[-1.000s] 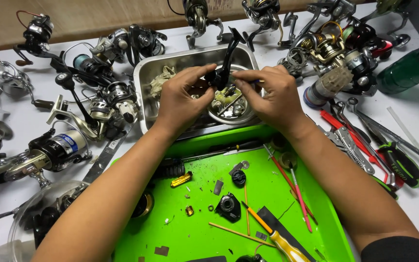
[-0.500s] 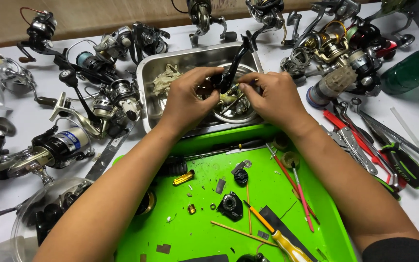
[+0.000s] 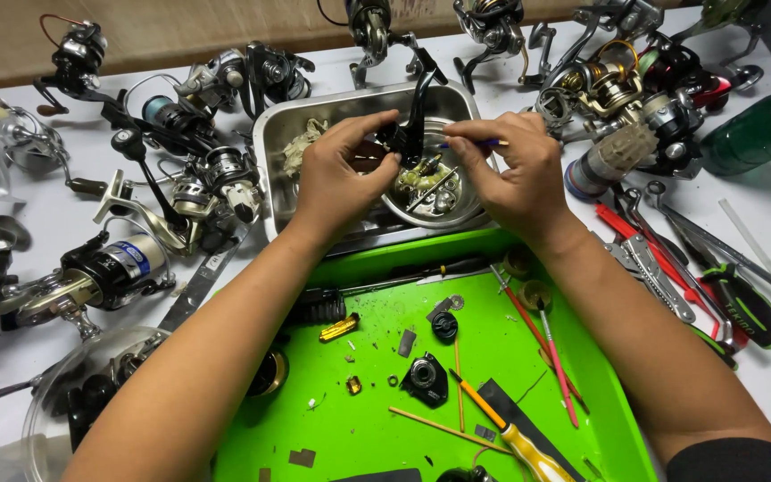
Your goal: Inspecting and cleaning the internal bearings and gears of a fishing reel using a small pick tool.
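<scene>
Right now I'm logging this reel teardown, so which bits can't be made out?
Head view only:
- Black reel part: lower end hidden behind left hand.
- Blue tool: mostly covered by right hand.
- Small parts in round bowl: too small.
- Green bottle: cut off by right edge.

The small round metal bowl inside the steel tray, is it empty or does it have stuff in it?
Not empty: the bowl holds several small metal parts, visible below the hands in the steel tray.
</scene>
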